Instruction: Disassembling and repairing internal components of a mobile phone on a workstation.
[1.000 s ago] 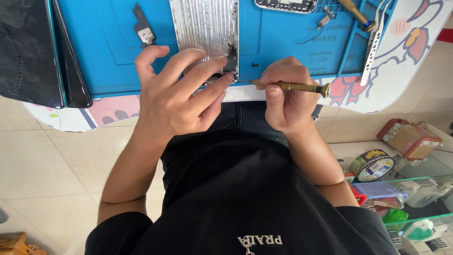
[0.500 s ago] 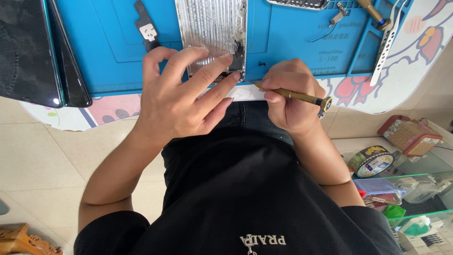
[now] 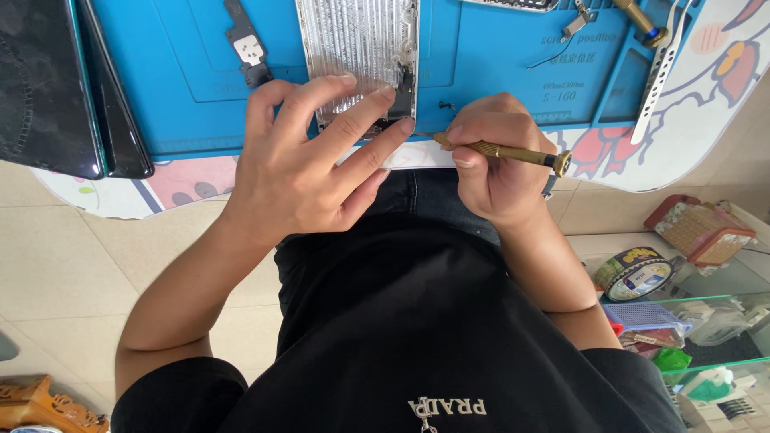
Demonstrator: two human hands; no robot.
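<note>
Black short-sleeved T-shirt (image 3: 417, 321), pale lettering on chest; dark jeans (image 3: 417, 192) below; forearms bare, no rings, no watch.

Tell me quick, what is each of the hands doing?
Left hand: open, fingers spread, pressing on the silver phone shell.
Right hand: closed around a brass screwdriver.

on my blue mat (image 3: 184, 96) sit a small loose black part (image 3: 247, 48) and white tweezers (image 3: 659, 76). dark flat panels (image 3: 56, 80) lie off to my left. a tape roll (image 3: 638, 273) rests below (beside a red box (image 3: 699, 231)).
</note>
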